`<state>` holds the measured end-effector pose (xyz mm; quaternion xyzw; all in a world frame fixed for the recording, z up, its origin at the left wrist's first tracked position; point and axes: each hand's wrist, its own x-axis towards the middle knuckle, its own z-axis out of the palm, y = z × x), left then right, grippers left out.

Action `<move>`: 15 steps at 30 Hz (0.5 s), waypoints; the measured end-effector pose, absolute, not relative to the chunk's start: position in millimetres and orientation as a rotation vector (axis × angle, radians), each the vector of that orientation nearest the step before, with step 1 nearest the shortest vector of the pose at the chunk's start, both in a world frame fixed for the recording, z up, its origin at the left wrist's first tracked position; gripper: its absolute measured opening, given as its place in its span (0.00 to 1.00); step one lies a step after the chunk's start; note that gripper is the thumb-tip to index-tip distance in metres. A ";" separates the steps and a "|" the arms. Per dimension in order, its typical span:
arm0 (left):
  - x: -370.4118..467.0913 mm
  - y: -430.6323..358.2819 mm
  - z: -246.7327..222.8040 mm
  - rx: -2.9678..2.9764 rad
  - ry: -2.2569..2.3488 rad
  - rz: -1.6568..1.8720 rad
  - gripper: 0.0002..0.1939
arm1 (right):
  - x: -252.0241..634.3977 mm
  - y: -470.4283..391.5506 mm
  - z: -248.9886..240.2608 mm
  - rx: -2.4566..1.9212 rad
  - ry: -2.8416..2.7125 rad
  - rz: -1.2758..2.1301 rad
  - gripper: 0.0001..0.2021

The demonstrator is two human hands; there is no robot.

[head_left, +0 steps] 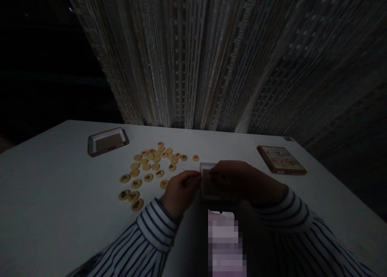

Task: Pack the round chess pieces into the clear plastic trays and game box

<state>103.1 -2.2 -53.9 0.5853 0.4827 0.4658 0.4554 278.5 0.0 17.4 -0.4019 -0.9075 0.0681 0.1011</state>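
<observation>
Curtains (187,59) are hanging behind a white counter (60,176) bearing about thirty discs (148,178), one box (281,159) and one far tray (109,141), the left hand (180,191) pinching one near tray (208,197) beside the discs, the right hand's (246,181) grip unclear.

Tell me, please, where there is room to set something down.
The tabletop is bare left of the discs, nearer than the open tray; beyond the right hand, between discs and illustrated box; and between that box and right sleeve. It is crowded among the discs and around the left hand, pale tray and phone.
</observation>
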 end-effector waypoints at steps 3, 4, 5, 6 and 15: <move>100.9 -1.2 -59.8 1.586 1.231 1.145 0.08 | 276.2 -0.9 22.8 -1.238 -2.725 0.270 0.07; 100.3 -1.0 -61.7 1.624 1.245 1.143 0.08 | 275.9 -1.0 23.9 -1.256 -2.733 0.297 0.06; 99.9 -0.9 -63.3 1.658 1.257 1.136 0.09 | 276.0 -1.0 24.4 -1.284 -2.738 0.320 0.06; 99.6 -1.0 -64.6 1.688 1.266 1.129 0.09 | 276.5 -0.9 24.2 -1.313 -2.746 0.339 0.06; 100.6 -3.1 -64.0 1.817 1.259 1.039 0.09 | 281.8 4.7 4.7 -1.343 -2.879 0.250 0.08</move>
